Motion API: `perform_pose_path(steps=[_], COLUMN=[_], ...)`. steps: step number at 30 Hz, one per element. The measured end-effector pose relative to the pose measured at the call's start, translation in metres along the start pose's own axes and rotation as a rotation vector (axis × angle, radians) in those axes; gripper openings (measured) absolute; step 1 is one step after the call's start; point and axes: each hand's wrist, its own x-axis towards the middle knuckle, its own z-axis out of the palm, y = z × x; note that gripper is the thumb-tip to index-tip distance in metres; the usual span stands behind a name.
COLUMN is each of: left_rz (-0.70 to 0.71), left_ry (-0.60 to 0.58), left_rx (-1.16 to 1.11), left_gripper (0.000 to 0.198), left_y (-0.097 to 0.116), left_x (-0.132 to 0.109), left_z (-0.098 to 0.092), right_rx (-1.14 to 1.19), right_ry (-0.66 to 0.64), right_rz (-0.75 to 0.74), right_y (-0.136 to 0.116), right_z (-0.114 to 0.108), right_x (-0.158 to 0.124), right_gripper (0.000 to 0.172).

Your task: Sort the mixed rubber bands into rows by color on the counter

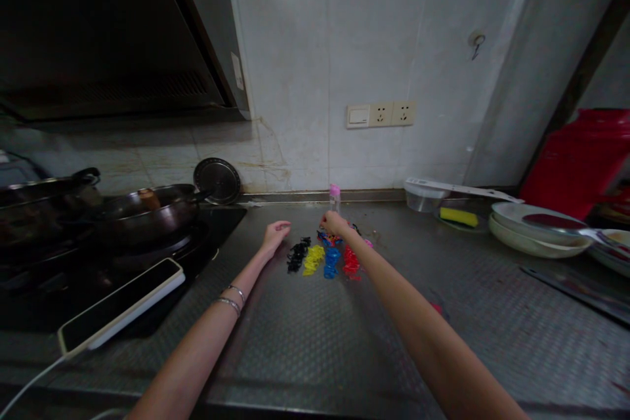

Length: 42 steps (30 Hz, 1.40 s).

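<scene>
My right hand (334, 224) is over a mixed-colour heap of small rubber bands (323, 237), its fingers pinched together; whatever is between the fingertips is too small to make out. My left hand (276, 236) rests on the counter to the left, fingers loosely extended and holding nothing. Nearer to me lie separate piles of bands: black (298, 256), yellow (314, 260), blue (331, 262) and red (351, 262). A few pink bands (368, 243) show beside my right wrist. Just behind my right hand stands a small clear bottle with a pink cap (335, 190).
At left, a phone (123, 305) with a cable lies by the stove, where pans (147, 210) sit. To the right are a plastic tub (424, 198), a yellow sponge (459, 216), stacked bowls (536, 236), a knife (581, 292) and a red container (578, 161).
</scene>
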Motion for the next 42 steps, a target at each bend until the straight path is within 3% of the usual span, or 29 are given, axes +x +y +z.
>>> perform_pose_path(steps=[7,23,34,42], left_rz=[0.005,-0.009,-0.014,-0.010], left_ry=[-0.002,0.004,0.004,0.008], left_rx=[-0.009,0.007,0.017,0.035], left_gripper=[0.035,0.031,0.030,0.030], left_y=[-0.005,0.002,0.002,0.001], left_x=[0.003,-0.003,-0.003,-0.003], left_z=[0.000,0.001,0.000,0.001], right_rx=[0.035,-0.001,0.066,0.105], right_ry=[0.000,-0.083,-0.036,-0.050], right_rz=[-0.089,-0.002,-0.038,-0.204], right_y=[-0.006,0.008,0.012,-0.016], right_z=[0.003,0.006,-0.006,-0.008], right_x=[0.000,0.002,0.003,-0.005], right_gripper=[0.024,0.022,0.021,0.023])
